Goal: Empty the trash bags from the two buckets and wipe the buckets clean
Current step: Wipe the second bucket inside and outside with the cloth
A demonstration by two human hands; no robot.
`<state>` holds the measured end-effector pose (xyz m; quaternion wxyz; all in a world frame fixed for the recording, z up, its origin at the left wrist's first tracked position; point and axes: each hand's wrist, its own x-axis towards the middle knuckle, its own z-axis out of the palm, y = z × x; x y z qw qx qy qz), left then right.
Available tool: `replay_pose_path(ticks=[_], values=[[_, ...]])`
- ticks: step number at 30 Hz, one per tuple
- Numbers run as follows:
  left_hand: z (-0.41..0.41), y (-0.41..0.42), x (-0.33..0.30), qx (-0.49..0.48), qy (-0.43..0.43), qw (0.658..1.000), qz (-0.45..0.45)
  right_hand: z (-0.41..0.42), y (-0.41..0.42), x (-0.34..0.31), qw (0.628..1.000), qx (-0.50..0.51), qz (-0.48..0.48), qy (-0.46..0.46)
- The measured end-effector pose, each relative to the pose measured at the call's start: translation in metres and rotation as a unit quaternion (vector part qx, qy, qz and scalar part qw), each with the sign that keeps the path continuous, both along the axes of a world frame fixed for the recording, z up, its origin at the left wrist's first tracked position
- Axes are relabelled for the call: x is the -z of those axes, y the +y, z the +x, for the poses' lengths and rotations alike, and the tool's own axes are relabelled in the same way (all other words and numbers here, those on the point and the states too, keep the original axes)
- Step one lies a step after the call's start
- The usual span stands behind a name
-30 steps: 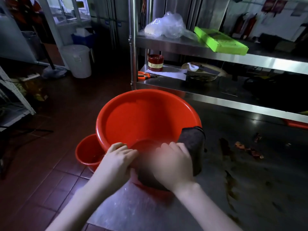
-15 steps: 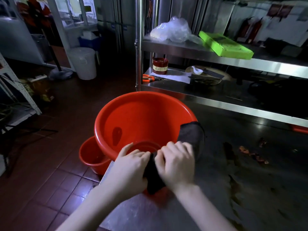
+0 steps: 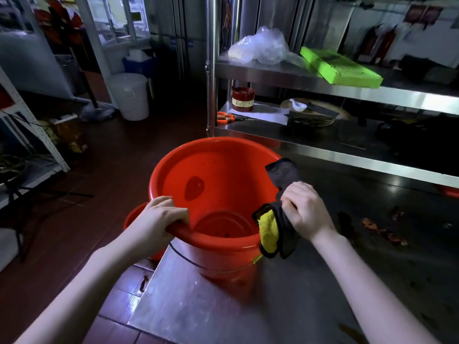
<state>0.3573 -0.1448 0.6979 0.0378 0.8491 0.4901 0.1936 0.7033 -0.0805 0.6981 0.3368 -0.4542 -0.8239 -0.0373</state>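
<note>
A red bucket (image 3: 223, 180) stands upright at the left corner of a steel table (image 3: 310, 294), with no bag visible inside. My left hand (image 3: 159, 219) grips its near-left rim, fingers curled over the edge. My right hand (image 3: 306, 211) holds a dark grey cloth with a yellow underside (image 3: 273, 229) against the bucket's right rim; one end of the cloth sticks up above the hand, the other hangs down outside. A second, smaller red bucket (image 3: 131, 217) sits on the floor behind my left hand, mostly hidden.
Stains and reddish scraps (image 3: 382, 228) lie on the table to the right. A steel shelf rack (image 3: 323, 135) behind holds a clear plastic bag (image 3: 260, 47), a green box (image 3: 340, 68), a red tin (image 3: 243, 99) and orange scissors (image 3: 226, 117). A white bin (image 3: 130, 95) stands on the tiled floor.
The bucket has come upright from leaning toward me. My hands have parted: the left moved to the near-left rim, the right carried the cloth to the right rim, showing its yellow side.
</note>
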Motion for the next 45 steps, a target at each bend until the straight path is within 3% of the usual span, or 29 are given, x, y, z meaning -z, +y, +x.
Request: replay_pose_path(ticks=[5,9,14,17,20,23,26,30,33,36,38,40,42,45], values=[[0.040,-0.024,-0.011,-0.030,0.073,0.997,-0.014,-0.058,-0.046,0.006,0.995,0.088,0.040,0.033],[0.068,-0.036,0.002,-0.011,0.061,0.997,0.050,-0.088,-0.089,0.017,0.997,0.047,0.065,-0.021],[0.016,-0.026,0.001,0.025,0.080,0.995,0.055,-0.022,-0.037,0.003,0.995,-0.032,0.047,-0.081],[-0.010,-0.013,-0.005,0.002,0.092,0.994,0.053,-0.003,-0.013,-0.003,0.999,-0.023,-0.007,-0.048],[-0.014,-0.011,-0.009,-0.058,0.120,0.990,0.040,-0.030,-0.018,0.002,0.998,0.053,-0.002,0.016],[0.029,-0.029,-0.001,-0.046,0.092,0.992,0.077,-0.077,-0.048,0.010,0.992,0.115,0.033,0.039],[0.059,-0.046,0.008,-0.047,0.045,0.993,0.094,-0.112,-0.080,0.016,0.995,0.082,0.055,0.001],[0.024,-0.040,0.012,-0.031,0.022,0.994,0.103,-0.074,-0.058,0.008,0.995,-0.010,0.075,-0.068],[-0.013,-0.027,0.006,-0.011,0.015,0.998,0.067,-0.023,-0.011,-0.001,0.996,-0.049,0.013,-0.070],[-0.030,-0.014,-0.006,-0.056,0.029,0.997,0.040,-0.014,0.005,-0.003,0.999,-0.011,-0.039,-0.006],[-0.018,-0.019,-0.011,-0.082,0.062,0.995,0.019,-0.033,-0.007,0.002,0.998,0.047,-0.025,0.029],[0.013,-0.031,-0.008,-0.046,0.074,0.996,0.005,-0.062,-0.030,0.006,0.994,0.095,0.005,0.046],[0.043,-0.044,-0.001,-0.018,0.068,0.997,0.029,-0.090,-0.055,0.011,0.994,0.107,0.030,0.024],[0.047,-0.042,0.009,-0.057,0.033,0.995,0.075,-0.103,-0.079,0.014,0.996,0.057,0.062,-0.033]])
